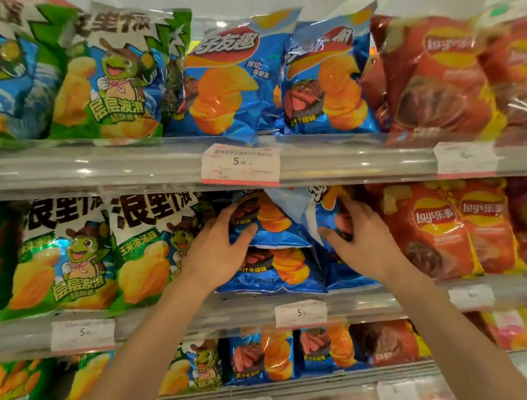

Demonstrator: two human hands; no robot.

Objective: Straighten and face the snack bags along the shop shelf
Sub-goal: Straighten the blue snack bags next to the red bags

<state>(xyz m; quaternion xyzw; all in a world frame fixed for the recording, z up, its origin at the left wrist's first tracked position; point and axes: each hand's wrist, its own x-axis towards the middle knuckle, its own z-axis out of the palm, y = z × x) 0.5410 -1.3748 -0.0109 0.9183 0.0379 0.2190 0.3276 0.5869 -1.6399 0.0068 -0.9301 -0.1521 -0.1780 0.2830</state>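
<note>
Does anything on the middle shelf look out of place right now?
Yes: between the hands, the left hand grips a blue chip bag lying on another, and the right hand's bag is tilted, not upright.

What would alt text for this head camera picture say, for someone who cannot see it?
Two bare hands reach into the middle shelf of a shop display: the left hand and right hand each hold a blue chip bag. Green bags stand to the left, red bags to the right.

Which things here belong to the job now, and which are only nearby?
In the job: left hand; right hand; tilted blue bag; blue bag under it; second blue bag.
Only nearby: green bags; red bags; price tag.
</note>
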